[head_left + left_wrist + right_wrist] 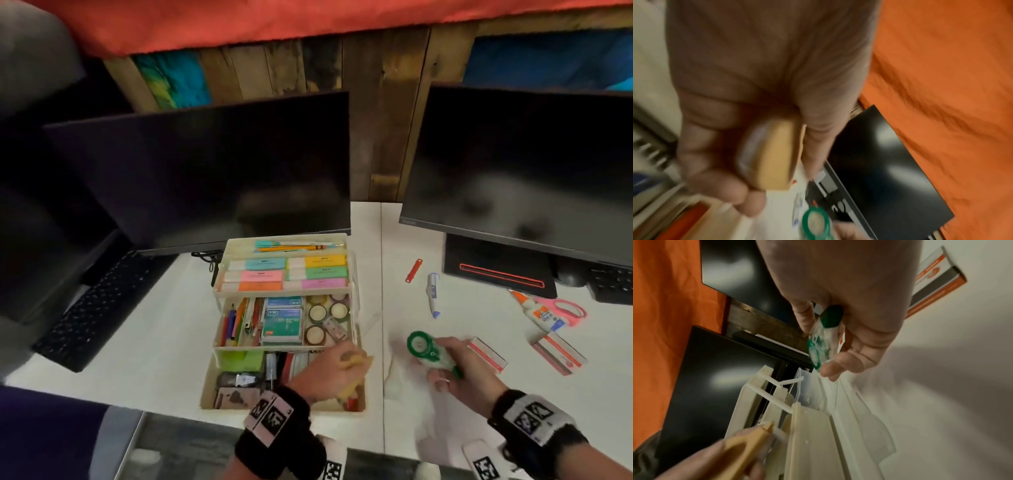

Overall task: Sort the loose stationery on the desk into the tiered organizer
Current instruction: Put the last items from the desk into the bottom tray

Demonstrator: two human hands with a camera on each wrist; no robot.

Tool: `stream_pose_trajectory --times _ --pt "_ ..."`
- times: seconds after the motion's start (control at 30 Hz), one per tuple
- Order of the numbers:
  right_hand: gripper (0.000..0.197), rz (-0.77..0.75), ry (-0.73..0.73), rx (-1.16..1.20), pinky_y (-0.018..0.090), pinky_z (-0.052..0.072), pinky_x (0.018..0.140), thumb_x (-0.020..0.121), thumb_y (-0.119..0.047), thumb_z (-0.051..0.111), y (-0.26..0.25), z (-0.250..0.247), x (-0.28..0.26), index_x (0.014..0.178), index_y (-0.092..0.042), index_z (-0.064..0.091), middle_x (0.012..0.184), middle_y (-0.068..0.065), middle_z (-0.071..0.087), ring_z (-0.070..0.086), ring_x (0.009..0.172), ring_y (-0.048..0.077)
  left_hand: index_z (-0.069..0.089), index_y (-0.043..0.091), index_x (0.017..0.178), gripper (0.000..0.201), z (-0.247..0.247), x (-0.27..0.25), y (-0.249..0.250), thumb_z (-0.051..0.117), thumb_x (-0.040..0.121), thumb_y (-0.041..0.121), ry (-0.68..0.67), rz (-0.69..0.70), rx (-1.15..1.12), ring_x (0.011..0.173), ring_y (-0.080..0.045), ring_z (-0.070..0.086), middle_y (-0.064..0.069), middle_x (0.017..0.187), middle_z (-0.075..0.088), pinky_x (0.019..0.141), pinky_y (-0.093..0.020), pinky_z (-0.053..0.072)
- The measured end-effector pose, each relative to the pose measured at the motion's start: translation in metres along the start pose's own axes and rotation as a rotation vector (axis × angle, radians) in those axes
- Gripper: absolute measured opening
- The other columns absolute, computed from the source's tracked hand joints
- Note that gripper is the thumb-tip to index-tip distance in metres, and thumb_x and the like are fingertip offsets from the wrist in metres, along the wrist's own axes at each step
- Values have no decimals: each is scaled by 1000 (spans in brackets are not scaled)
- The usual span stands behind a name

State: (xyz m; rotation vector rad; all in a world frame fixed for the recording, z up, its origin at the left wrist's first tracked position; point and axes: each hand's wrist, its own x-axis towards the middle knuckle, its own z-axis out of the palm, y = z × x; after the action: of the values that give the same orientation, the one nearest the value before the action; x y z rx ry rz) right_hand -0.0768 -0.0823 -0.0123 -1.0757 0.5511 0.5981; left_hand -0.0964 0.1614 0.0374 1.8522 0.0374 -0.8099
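Observation:
The cream tiered organizer [274, 348] stands open in front of the left monitor, its three tiers full of stationery. My left hand [352, 363] hovers over the right end of the bottom tier and grips a yellow tape dispenser [358, 359], seen close up as a yellow dispenser [774, 155] in the left wrist view. To the right of the organizer, my right hand [442, 363] holds a green-and-clear tape dispenser [424, 347] just above the white desk. In the right wrist view the green dispenser [822, 340] sits between thumb and fingers, beside the organizer's side wall [809, 426].
Loose on the desk to the right lie a red clip [413, 270], a correction pen [433, 294], a glue bottle [537, 311], pink scissors [565, 310] and two staple boxes [488, 353] [558, 353]. Two dark monitors stand behind, with a keyboard [89, 308] at the left.

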Motion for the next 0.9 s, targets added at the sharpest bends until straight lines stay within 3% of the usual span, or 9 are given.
stream_pose_trajectory --times 0.23,0.3,0.37,0.47,0.57,0.63,0.7,0.8,0.9 --pt "23 1 42 14 24 47 41 99 -18 41 17 31 -9 100 -4 59 87 11 64 61 57 21 41 35 126 37 30 20 1 34 96 13 77 -42 97 87 -37 66 -15 98 58 71 -45 58" --pt "23 -19 53 59 28 57 53 98 -18 43 15 29 -11 106 -3 59 95 13 63 65 66 23 48 30 114 31 38 26 11 30 97 12 145 -25 63 85 -29 62 -11 99 56 63 -32 55" --pt "25 -39 47 47 33 57 66 98 -17 45 12 25 -15 112 -1 59 98 13 63 64 77 25 54 22 109 24 49 34 21 33 100 30 205 -10 36 92 -20 58 -4 104 58 76 -30 51" --pt "24 -94 8 -104 28 51 64 95 -18 51 6 19 -25 111 -3 61 92 10 64 58 78 20 56 15 101 49 64 47 34 42 90 60 236 -6 47 97 -23 61 -3 99 64 83 -34 48" --pt "19 -165 -12 -280 23 49 62 93 -22 55 -6 5 -32 105 -10 64 86 2 64 56 76 14 56 12 97 36 75 59 47 51 91 47 251 76 112 92 -22 62 -5 96 65 83 -35 48" --pt "10 -262 113 -484 23 48 68 92 -22 58 -18 -25 -24 97 -18 65 91 -1 63 58 82 14 56 13 93 28 78 66 56 53 92 41 246 114 105 88 -22 60 -5 92 63 81 -35 48" --pt "11 -379 429 -862 29 46 81 91 -18 58 -32 -70 -8 100 -21 63 104 6 57 57 96 22 57 13 94 26 77 72 60 55 92 39 237 122 75 89 -20 61 -5 95 64 83 -35 49" --pt "39 -257 909 -1293 41 41 93 87 -20 58 -49 -136 5 125 -17 49 123 14 46 47 114 34 57 17 99 27 69 75 61 56 90 43 235 108 37 99 -18 60 -4 109 62 94 -34 47" --pt "45 -78 883 -1439 44 41 92 88 -29 55 -54 -173 4 128 -18 38 128 8 44 45 117 31 59 19 109 35 60 73 59 57 88 47 256 84 12 105 -18 59 -4 112 62 99 -35 44"
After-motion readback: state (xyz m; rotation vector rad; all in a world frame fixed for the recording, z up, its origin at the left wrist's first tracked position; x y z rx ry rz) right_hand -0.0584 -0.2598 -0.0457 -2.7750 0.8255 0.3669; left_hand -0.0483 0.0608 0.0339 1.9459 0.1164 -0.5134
